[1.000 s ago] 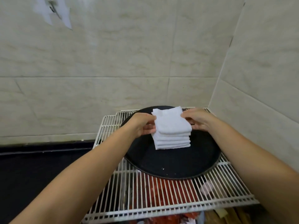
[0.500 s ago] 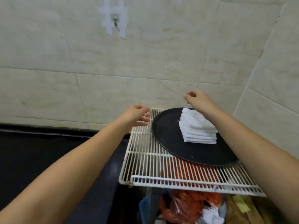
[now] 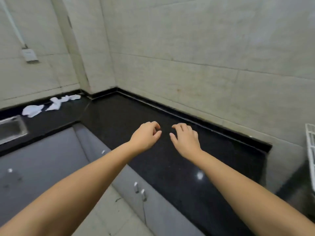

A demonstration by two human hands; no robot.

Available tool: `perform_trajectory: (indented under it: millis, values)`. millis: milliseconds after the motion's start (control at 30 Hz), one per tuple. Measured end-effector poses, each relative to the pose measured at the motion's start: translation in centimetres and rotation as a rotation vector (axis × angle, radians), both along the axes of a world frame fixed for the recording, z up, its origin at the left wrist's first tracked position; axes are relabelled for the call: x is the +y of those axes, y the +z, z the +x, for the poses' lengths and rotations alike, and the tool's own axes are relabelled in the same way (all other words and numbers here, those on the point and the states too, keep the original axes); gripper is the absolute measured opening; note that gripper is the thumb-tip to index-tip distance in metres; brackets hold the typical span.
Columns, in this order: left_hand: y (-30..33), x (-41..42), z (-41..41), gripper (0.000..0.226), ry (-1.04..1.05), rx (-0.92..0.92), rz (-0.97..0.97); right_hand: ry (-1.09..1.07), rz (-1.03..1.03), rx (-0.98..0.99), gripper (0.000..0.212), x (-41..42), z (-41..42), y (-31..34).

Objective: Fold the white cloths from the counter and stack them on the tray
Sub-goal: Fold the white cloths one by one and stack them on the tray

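Several crumpled white cloths (image 3: 51,105) lie on the black counter (image 3: 179,159) at the far left, near the wall corner. My left hand (image 3: 147,135) hovers over the middle of the counter, fingers loosely curled and holding nothing. My right hand (image 3: 185,139) hovers just to its right, fingers spread and empty. Both hands are far from the cloths. The tray and its stack of folded cloths are out of view; only the edge of the white wire rack (image 3: 311,150) shows at the far right.
A steel sink (image 3: 12,129) is set in the counter at the far left, in front of the cloths. Grey cabinet doors with small handles (image 3: 139,189) run below the counter. A white socket box (image 3: 29,56) hangs on the left wall.
My view has swung left from the rack and tray to the black counter. Both hands have left the stacked cloths and now hover empty over the counter.
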State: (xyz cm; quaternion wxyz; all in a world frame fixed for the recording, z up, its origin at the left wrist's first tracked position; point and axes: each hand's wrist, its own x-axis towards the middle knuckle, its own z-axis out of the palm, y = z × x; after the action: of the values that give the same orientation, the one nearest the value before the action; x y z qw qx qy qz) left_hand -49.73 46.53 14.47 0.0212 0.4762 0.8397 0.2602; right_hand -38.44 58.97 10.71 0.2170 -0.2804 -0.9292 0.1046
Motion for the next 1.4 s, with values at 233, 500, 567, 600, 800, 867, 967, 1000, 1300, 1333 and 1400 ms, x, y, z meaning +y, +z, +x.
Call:
perform_trajectory:
  millis: [233, 500, 567, 600, 800, 867, 967, 1000, 1300, 1333, 1400]
  values:
    - [-6.6, -11.8, -11.4, 0.03, 0.287, 0.123, -0.216, 0.254, 0.102, -0.202, 0.041, -9.4, -13.1, -5.4]
    - [-10.1, -16.8, -25.8, 0.036, 0.44, 0.123, -0.349, 0.432, 0.078, -0.317, 0.041, -12.6, -29.6, -9.0]
    - [-10.5, -17.1, -30.0, 0.036, 0.478, 0.092, -0.366, 0.451, 0.057, -0.337, 0.042, -12.6, -34.1, -9.5]
    - [-10.7, -17.2, -32.0, 0.037, 0.494, 0.061, -0.378, 0.459, 0.046, -0.351, 0.043, -12.6, -36.3, -9.8]
    - [-12.1, -19.2, -42.3, 0.037, 0.587, -0.055, -0.375, 0.546, 0.043, -0.44, 0.042, -13.0, -49.1, -11.0]
    - [-12.5, -20.3, -45.9, 0.037, 0.619, -0.08, -0.374, 0.575, 0.053, -0.451, 0.043, -13.6, -53.2, -11.1]
    - [-13.1, -21.8, -52.1, 0.037, 0.675, -0.115, -0.34, 0.621, 0.067, -0.459, 0.043, -14.9, -59.4, -11.4]
    - [-13.3, -22.2, -54.3, 0.037, 0.685, -0.113, -0.331, 0.634, 0.064, -0.463, 0.043, -15.3, -61.6, -11.5]
    - [-13.9, -24.7, -74.8, 0.029, 0.595, -0.109, -0.378, 0.55, -0.04, -0.471, 0.04, -18.5, -81.2, -12.1]
    - [-13.8, -24.9, -77.0, 0.029, 0.573, -0.107, -0.389, 0.533, -0.05, -0.466, 0.04, -18.7, -83.2, -12.0]
    - [-13.8, -24.9, -80.8, 0.029, 0.552, -0.127, -0.39, 0.51, -0.084, -0.469, 0.04, -19.0, -86.5, -12.1]
